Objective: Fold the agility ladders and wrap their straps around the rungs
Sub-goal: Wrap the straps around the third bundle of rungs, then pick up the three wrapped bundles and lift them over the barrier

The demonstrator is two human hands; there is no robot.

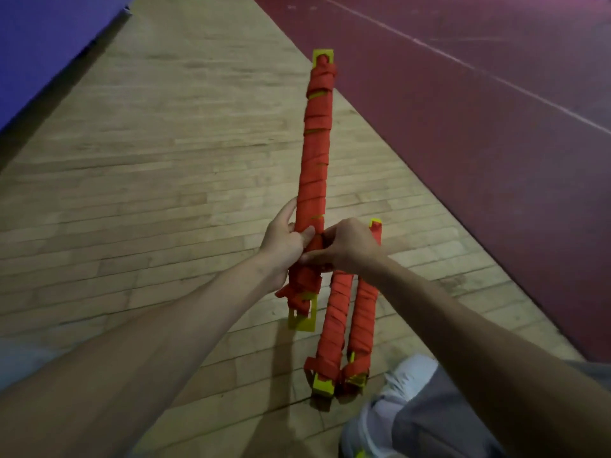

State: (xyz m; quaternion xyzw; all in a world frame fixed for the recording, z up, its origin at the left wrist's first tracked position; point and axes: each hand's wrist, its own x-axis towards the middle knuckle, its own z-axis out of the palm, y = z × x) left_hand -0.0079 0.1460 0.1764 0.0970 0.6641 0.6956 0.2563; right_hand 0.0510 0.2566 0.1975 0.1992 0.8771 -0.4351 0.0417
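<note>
1. Both hands are at work. The left hand [284, 247] is curled round the ladder bundle [317, 140] low on its length. The right hand [347, 247] pinches the red strap [315, 242] against that bundle, touching the left.
2. The bundle appears held above the wooden floor [165, 160], pointing away from the person, and is nearly all bound.
3. To finish well, I'd keep the strap taut, lay the last turns flat toward the bundle's near end, then tuck the tail under a turn.
4. Two wrapped bundles [335, 312] lie on the floor just right of the held bundle's near end, with a shoe [406, 375] beyond them.
</note>
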